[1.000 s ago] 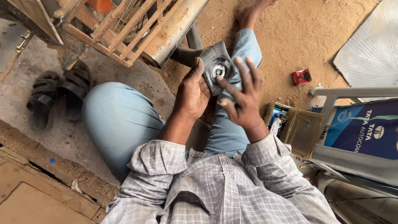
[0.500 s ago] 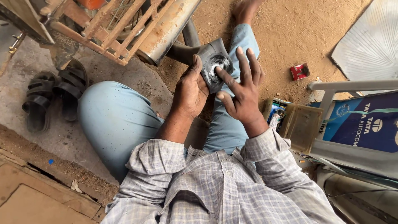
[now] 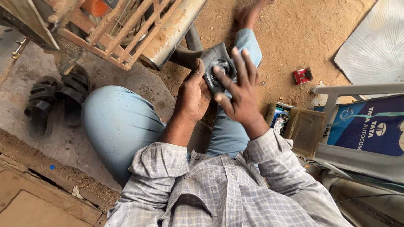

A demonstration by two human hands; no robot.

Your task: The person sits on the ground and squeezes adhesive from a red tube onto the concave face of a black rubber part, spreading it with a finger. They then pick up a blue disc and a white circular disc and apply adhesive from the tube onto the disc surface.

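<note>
Near the top centre of the frame, above the person's knees, the left hand (image 3: 192, 94) grips a dark, greasy square metal housing (image 3: 212, 59) with a round bearing recess (image 3: 221, 67) in its face; it is held up off the sandy ground, and whether it touches the dark tube behind it cannot be told. The left fingers are curled closed around the housing's left edge, thumb on the front. The right hand (image 3: 240, 90) is spread wide open, fingers splayed and straight, holding nothing; its fingertips (image 3: 218, 71) rest on or just over the recess. Judging from this, the work on the recess looks midway: the part is in hand and being felt or wiped, with no tool taken up and nothing fitted into it yet. A rusty frame (image 3: 126, 29) fills the upper left, black sandals (image 3: 54, 98) lie at left, and an open small-parts box (image 3: 294, 126) sits at right
</note>
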